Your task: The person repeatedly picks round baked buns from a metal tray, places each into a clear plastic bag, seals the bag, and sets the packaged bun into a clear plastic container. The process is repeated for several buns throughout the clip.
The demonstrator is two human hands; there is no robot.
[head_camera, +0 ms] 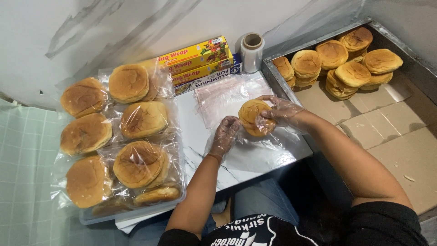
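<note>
**Plastic gloves, one bun, a crowded tabletop**

Golden and round, the bun point(253, 117) sits just right of the frame's centre, held between two hands in thin clear gloves. The right hand point(282, 111) is clamped on its upper right edge, fingers curled over the top. The left hand point(224, 135) lies at its lower left, fingers loosely curled and touching the bun's side; how firmly it grips I cannot tell. A clear bag point(264, 141) spreads under and around the bun, crinkled on the table point(200, 150).

Room is tight. To the left, a tray point(136, 212) of bagged buns point(136, 119) fills the tabletop almost to its near edge, leaving only a strip of bare marble-look surface between it and the hands. Behind the hands a stack of flat clear bags point(227, 93) lies, and past it, against the wall in the upper middle, boxes of wrap point(198, 61) and a roll of film point(251, 51).

At the table's right edge a metal bin point(280, 86) butts up close. Loose buns point(350, 61) are piled in its far corner, upper right of the frame; the rest of its cardboard lining point(400, 146) is open.
</note>
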